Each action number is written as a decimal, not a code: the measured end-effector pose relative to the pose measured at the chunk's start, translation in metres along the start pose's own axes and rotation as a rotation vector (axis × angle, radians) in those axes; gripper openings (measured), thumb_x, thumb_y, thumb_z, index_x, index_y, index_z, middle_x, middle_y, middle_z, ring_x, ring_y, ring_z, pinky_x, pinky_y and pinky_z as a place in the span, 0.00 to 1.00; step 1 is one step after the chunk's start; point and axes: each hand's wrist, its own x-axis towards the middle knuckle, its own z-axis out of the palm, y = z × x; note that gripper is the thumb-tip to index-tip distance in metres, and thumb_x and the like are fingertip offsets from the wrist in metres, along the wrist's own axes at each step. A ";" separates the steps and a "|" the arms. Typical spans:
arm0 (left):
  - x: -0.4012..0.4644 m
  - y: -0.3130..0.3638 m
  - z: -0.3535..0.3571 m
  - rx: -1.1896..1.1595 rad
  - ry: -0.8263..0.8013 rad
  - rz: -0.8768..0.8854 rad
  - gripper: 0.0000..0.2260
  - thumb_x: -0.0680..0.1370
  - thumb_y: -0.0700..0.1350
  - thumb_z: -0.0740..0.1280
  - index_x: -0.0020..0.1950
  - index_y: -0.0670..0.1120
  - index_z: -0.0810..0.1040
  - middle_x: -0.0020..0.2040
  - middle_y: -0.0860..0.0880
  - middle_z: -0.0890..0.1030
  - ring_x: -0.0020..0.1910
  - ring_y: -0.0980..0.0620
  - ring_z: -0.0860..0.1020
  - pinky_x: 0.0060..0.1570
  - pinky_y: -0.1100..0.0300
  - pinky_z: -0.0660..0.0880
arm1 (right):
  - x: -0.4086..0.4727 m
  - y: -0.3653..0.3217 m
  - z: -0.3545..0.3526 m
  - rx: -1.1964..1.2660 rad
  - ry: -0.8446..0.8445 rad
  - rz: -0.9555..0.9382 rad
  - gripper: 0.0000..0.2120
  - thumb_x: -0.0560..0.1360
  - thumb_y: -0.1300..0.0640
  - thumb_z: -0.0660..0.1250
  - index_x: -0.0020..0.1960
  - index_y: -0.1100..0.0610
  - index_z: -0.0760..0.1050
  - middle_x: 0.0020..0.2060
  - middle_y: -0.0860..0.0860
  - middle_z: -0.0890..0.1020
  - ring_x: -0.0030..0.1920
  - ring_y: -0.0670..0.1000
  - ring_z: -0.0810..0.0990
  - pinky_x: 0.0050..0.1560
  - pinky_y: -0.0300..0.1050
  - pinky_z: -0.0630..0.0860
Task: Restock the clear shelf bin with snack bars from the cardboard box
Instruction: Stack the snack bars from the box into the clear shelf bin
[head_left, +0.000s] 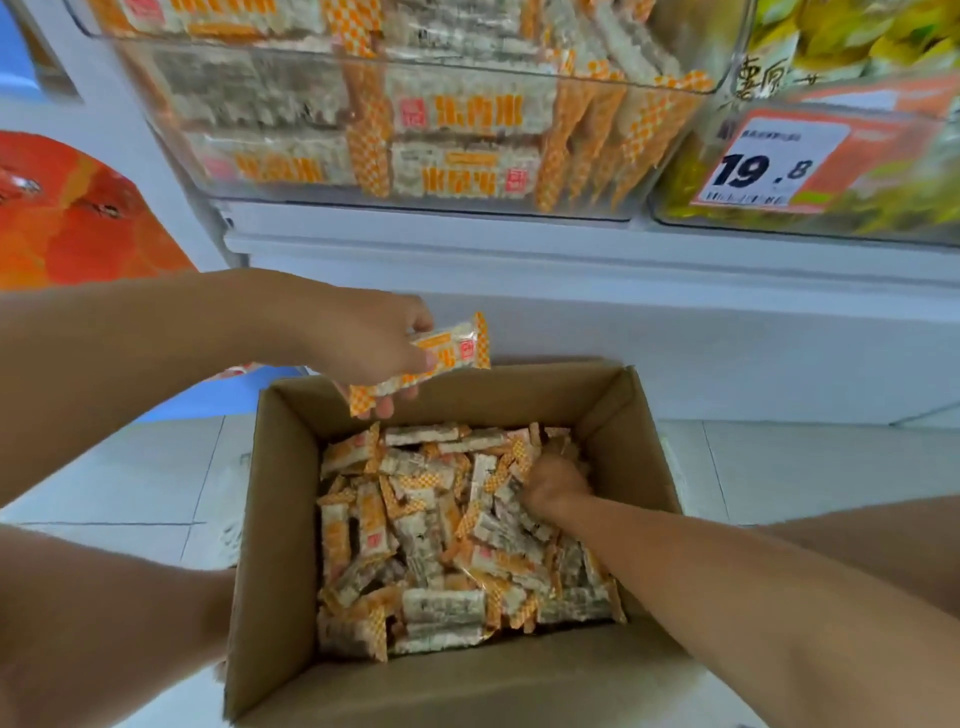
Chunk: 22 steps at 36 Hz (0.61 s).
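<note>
An open cardboard box (280, 519) stands on the floor, holding several snack bars (441, 545) in orange-and-white wrappers. My left hand (358, 343) hovers over the box's far edge and grips a few bars (441, 358). My right hand (558, 488) is down inside the box at the right, fingers curled into the heap of bars; what it holds is hidden. Above, the clear shelf bin (415, 197) is stacked with the same bars.
A second clear bin (675, 208) with yellow-green packs sits to the right, bearing an orange price tag (769, 166) reading 19.8. A white shelf ledge (519, 249) runs below the bins. An orange-red graphic (78, 218) shows at left. The floor is pale tile (130, 478).
</note>
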 end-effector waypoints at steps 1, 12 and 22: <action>0.002 -0.001 -0.001 0.055 -0.011 0.008 0.09 0.84 0.49 0.60 0.61 0.47 0.66 0.49 0.47 0.83 0.36 0.52 0.84 0.40 0.53 0.81 | -0.002 0.002 0.002 0.082 0.068 0.026 0.35 0.76 0.49 0.70 0.76 0.59 0.58 0.72 0.58 0.63 0.68 0.62 0.67 0.66 0.55 0.72; -0.006 0.012 -0.012 0.210 -0.061 0.065 0.04 0.83 0.50 0.62 0.53 0.50 0.72 0.49 0.54 0.84 0.45 0.56 0.85 0.43 0.60 0.76 | 0.007 0.011 -0.003 0.006 0.160 -0.322 0.29 0.76 0.49 0.71 0.72 0.56 0.64 0.62 0.59 0.76 0.58 0.61 0.76 0.55 0.53 0.78; -0.007 0.023 -0.004 0.146 0.003 -0.034 0.08 0.84 0.48 0.62 0.55 0.44 0.67 0.39 0.48 0.79 0.34 0.54 0.79 0.35 0.61 0.75 | -0.046 -0.005 -0.087 0.403 -0.120 -0.330 0.17 0.81 0.51 0.64 0.63 0.62 0.76 0.51 0.62 0.81 0.49 0.61 0.79 0.50 0.54 0.77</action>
